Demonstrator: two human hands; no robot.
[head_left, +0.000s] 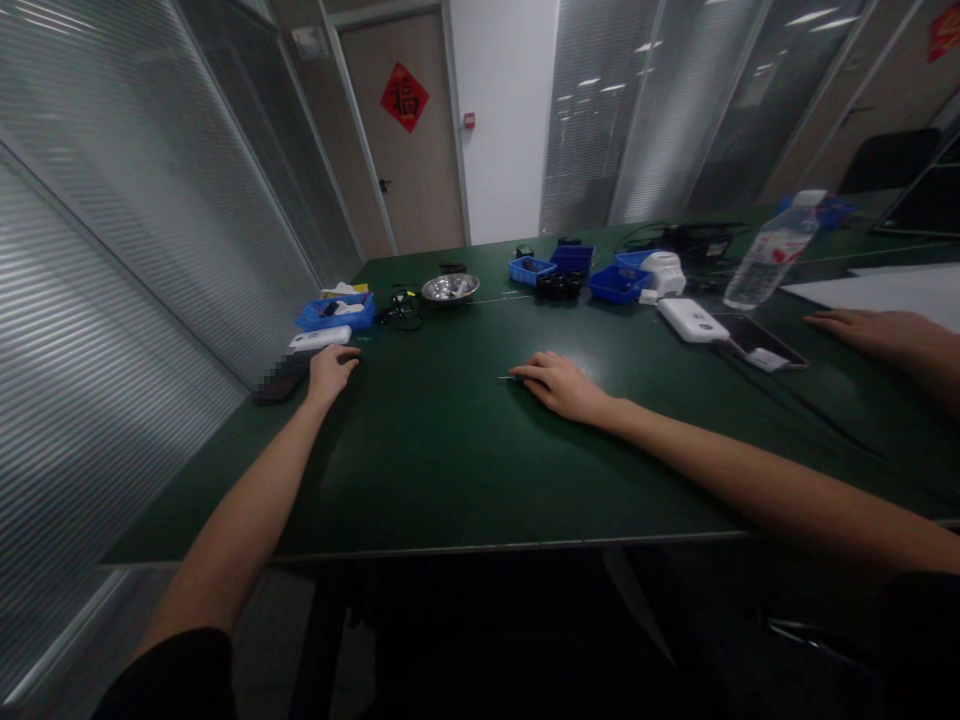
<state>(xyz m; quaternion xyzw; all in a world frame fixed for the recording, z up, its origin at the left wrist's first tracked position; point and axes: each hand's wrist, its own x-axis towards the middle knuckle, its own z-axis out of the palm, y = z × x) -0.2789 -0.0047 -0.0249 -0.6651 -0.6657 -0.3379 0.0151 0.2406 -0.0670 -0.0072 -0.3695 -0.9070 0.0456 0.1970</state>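
Observation:
My left hand point(330, 374) is at the left part of the green table point(435, 450), thumb and fingers closed around a small dark thing too small to name. Beside its wrist lies a dark flat object point(281, 380), and a white device point(321, 338) is just beyond the fingers. Near the table's middle, my right hand point(561, 385) rests palm down, its fingertips closed on a thin metallic tool point(507, 378) whose tip points left.
Across the back stand a blue tray point(337, 312), cables point(403, 308), a metal bowl point(450, 289) and blue bins point(616, 284). Farther right are a white power bank point(691, 320), a phone point(761, 340), a bottle point(772, 252) and another person's hand point(885, 332).

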